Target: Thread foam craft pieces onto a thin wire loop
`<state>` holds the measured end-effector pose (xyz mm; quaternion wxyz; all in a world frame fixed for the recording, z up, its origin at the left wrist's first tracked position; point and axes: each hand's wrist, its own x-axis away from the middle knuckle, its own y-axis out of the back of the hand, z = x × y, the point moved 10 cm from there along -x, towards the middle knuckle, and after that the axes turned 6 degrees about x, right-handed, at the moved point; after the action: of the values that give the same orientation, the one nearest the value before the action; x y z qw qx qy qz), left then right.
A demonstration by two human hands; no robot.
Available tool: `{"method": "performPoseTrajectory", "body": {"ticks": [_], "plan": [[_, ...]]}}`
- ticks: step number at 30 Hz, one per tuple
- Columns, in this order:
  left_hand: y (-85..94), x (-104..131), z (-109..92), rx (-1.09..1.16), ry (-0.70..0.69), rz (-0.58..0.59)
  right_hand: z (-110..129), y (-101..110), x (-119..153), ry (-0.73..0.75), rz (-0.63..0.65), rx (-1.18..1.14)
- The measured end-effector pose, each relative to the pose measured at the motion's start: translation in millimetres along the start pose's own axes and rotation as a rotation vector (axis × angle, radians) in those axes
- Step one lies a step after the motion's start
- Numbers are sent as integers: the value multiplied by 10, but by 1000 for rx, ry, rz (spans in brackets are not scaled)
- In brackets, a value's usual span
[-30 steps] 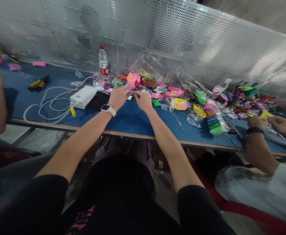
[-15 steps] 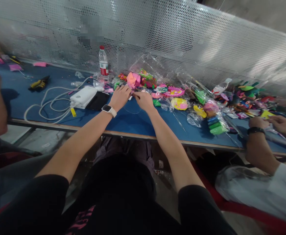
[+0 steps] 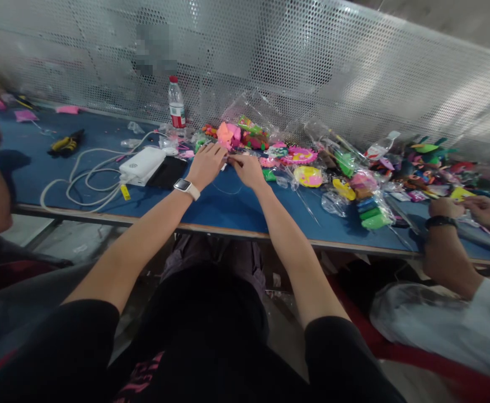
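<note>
Fingers of the left hand curl down close to those of the right hand, the tips nearly meeting over the bench. Whether either set is clamped on anything I cannot tell; a small pale bit shows in the gap, its shape too blurred and covered to name. That bit, the likely object of the work, sits just on the near side of a ruffled peach-and-pink piece, which looks soft and clay-like.

The step in hand seems to be fine two-handed work at the fingertips — the next move calls for light pressure and steady wrists rather than reach. A thin curved strand, perhaps thread or wire, arcs over the matt blue surface just below the hands.

To the right lie a rounded yellow-and-pink piece and plump green blocks in glossy, crinkled clear film. To the left, a smooth white box with softly rounded corners trails a looping white cable — slack and rubbery by its look.
</note>
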<state>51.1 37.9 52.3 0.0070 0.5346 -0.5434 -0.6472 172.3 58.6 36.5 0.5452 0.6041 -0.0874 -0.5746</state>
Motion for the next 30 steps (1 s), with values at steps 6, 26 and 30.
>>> {"method": "performPoseTrajectory", "body": {"ticks": [6, 26, 30], "plan": [[90, 8, 0, 26, -27, -76, -3, -6, -19, 14, -27, -28], [-49, -9, 279, 524, 168, -4, 50, 97, 31, 3, -86, 102], [-117, 1, 346, 381, 164, 8, 272, 272, 0, 11, -157, 162]]}}
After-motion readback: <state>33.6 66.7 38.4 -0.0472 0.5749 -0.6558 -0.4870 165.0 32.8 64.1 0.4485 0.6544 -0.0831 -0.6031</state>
